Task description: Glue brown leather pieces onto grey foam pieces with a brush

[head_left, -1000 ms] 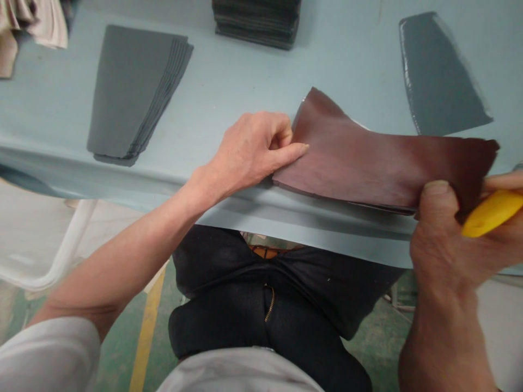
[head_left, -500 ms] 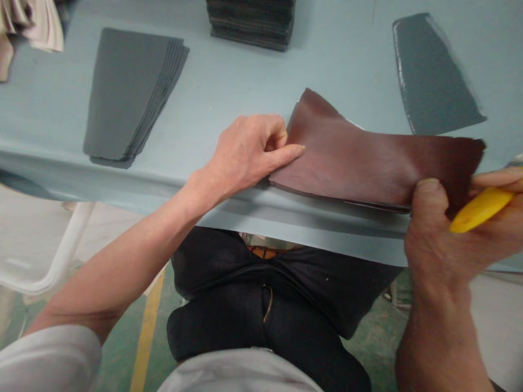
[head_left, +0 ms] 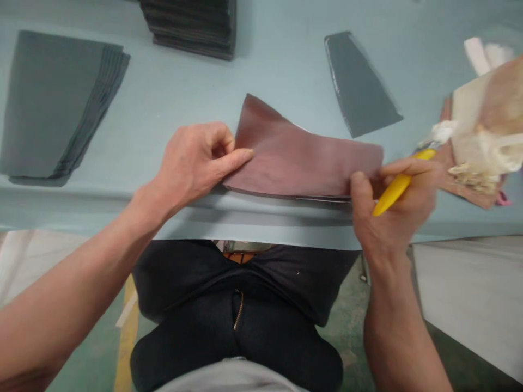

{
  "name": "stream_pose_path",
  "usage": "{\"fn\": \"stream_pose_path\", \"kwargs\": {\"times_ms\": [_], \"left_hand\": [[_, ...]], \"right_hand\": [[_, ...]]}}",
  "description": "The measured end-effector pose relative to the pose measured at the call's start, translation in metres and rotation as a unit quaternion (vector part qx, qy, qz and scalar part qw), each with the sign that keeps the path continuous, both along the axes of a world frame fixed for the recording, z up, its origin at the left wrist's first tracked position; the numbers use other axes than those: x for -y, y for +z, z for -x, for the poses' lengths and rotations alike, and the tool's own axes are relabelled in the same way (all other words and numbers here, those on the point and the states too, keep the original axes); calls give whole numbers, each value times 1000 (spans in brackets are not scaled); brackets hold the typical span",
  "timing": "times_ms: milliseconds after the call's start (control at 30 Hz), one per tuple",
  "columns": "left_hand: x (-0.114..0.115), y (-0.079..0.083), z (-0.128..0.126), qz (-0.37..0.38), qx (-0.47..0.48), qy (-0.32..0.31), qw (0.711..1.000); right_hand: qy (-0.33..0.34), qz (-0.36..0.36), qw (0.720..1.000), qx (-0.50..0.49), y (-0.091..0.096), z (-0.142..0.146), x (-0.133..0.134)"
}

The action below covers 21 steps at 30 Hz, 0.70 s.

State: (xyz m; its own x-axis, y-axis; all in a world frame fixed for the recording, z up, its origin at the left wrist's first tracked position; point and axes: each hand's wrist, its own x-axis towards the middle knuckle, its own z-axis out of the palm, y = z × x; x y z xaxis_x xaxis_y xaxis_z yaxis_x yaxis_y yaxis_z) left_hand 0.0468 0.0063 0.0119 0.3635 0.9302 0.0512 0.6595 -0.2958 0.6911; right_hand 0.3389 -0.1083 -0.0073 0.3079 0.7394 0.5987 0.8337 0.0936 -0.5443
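Note:
A reddish-brown leather piece (head_left: 302,158) lies along the near edge of the table, its far left corner raised a little. At its left end my left hand (head_left: 196,158) pinches the border, thumb on top and fingers curled at the edge. My right hand (head_left: 392,201) grips the right end, thumb on top. Between the fingers of that same hand sits a brush with a yellow handle (head_left: 394,190), its whitish, glue-smeared bristles pointing away to the upper right. The underside of the leather is mostly hidden, with a thin pale strip showing along its edges.
A fanned stack of dark grey pieces (head_left: 53,103) lies at left. Behind stands a tall dark stack (head_left: 192,27). One dark grey piece (head_left: 362,84) with shiny edges lies beyond the leather. Glue-stained scraps (head_left: 486,125) occupy the right side of the blue-green table (head_left: 278,65).
The view has swung right, bringing the stained scraps into sight. The leather's right end, bent upward before, now lies flatter, and my right hand has come closer to my left.

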Motion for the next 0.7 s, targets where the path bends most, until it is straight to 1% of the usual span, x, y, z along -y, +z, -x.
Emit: {"fn": "stream_pose_path", "kwargs": {"times_ms": [100, 200, 367, 500, 633, 700], "left_hand": [[0, 4, 0, 12, -11, -1, 1000], [1, 7, 0, 28, -20, 5, 999], [2, 10, -2, 20, -55, 35, 998], [3, 14, -4, 31, -86, 53, 994], [6, 20, -8, 18, -121, 58, 991], [7, 22, -10, 18, -128, 61, 990]], "right_hand": [[8, 17, 999, -37, 1, 3, 1], [22, 27, 998, -47, 0, 1, 2], [55, 53, 993, -93, -2, -7, 1], [84, 58, 986, -129, -2, -12, -1], [116, 66, 977, -164, -5, -17, -3], [122, 75, 974, -175, -7, -19, -4]]}}
